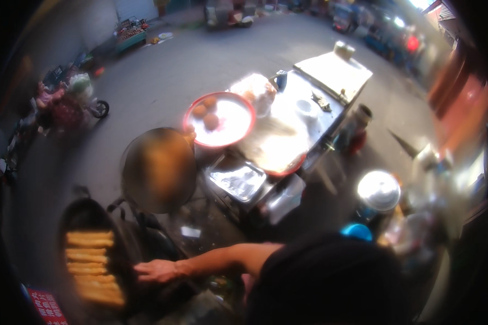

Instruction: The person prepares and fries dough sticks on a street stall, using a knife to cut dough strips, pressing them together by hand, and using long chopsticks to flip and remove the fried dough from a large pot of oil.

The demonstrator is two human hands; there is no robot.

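At the near left, a hand point(156, 271) reaches across from the right on a bare forearm and lies flat, fingers point(141, 269) spread open and gripping nothing, on the dark rim of a frying pan point(87, 214). Which hand it is cannot be told. Just left of the fingertips, a row of long golden fried dough sticks point(92, 265) lies in the pan, close to the fingers but apart from them. Farther off, a large dark wok point(157, 169) stands beside a red-rimmed tray point(192, 116) holding round fried buns point(206, 111) on the worktop point(287, 135).
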